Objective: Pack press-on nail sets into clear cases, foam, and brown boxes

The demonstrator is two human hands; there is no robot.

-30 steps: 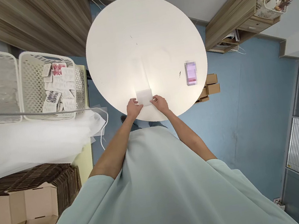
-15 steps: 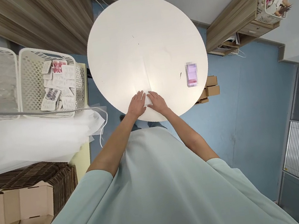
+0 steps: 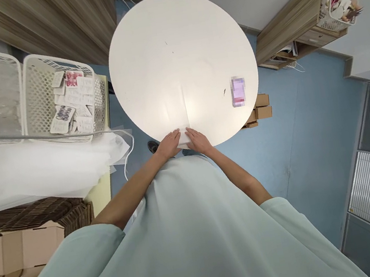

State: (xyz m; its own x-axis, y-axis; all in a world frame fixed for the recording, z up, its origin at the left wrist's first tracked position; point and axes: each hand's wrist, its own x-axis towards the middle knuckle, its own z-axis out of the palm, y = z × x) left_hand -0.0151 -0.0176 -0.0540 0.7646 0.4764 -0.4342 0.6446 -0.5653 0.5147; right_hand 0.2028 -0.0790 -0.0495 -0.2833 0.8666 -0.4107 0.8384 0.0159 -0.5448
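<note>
A thin white sheet [image 3: 176, 109], perhaps translucent film, lies on the white round table and is hard to tell from its surface. A narrow folded band [image 3: 184, 137] of it spans the gap between my hands at the near edge. My left hand [image 3: 169, 144] holds the band's left end, fingertips on top and thumb mostly hidden. On the right end, my right hand [image 3: 198, 140] grips in the same way, fingers bent inward. Both hands sit close together, a small gap between their fingertips.
On the round table [image 3: 141, 46] a blurred purple item [image 3: 238, 91] lies to the right. Left stand white baskets [image 3: 31, 98] with printed packets, a white plastic roll [image 3: 34, 168] and flattened cardboard boxes [image 3: 40, 248]. Small cartons [image 3: 264, 112] are beyond the table's right edge.
Both hands have moved toward my body, to the table's near edge, with the folded band between them. The fingers are more bent now.
</note>
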